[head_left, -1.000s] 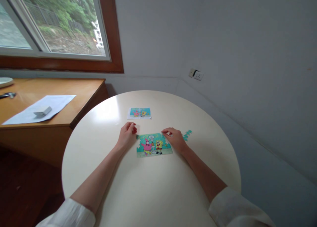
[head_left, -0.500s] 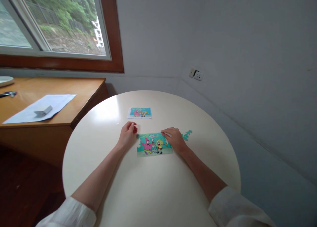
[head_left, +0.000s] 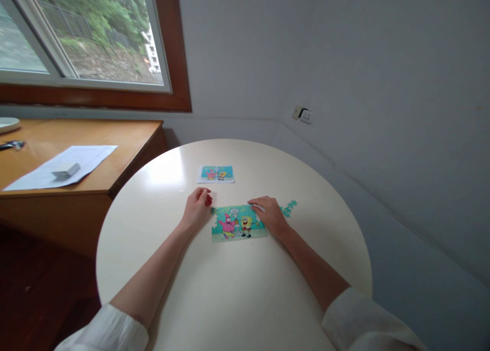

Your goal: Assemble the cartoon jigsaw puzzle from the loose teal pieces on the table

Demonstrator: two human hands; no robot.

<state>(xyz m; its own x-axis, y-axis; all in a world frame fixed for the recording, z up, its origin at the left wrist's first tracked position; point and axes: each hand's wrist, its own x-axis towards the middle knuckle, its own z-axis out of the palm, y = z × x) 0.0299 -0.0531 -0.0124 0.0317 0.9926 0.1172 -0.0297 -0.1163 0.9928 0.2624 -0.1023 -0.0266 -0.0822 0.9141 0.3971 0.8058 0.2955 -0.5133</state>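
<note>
A partly assembled cartoon jigsaw puzzle [head_left: 236, 224] lies flat on the round table, with a pink starfish, a pale figure and a yellow sponge on a teal ground. Gaps show along its left and right sides. My right hand [head_left: 269, 213] rests over its top right corner, thumb and fingers pinched at a puzzle piece mostly hidden by the fingertips. Just off the top left corner, my left hand [head_left: 197, 206] lies on the table with fingers curled in; no object shows in it. Several loose teal puzzle pieces [head_left: 289, 209] lie right of my right hand.
Behind the puzzle is a small picture sheet [head_left: 216, 174] with the same cartoon. The white round table [head_left: 229, 295] stands near a wooden desk [head_left: 126, 136] bearing papers [head_left: 90, 157] and a small grey block [head_left: 66, 170]. A wall socket [head_left: 307, 116] is at the back.
My right fingertips have shifted very slightly left along the puzzle's top edge. My left hand and the puzzle look unmoved.
</note>
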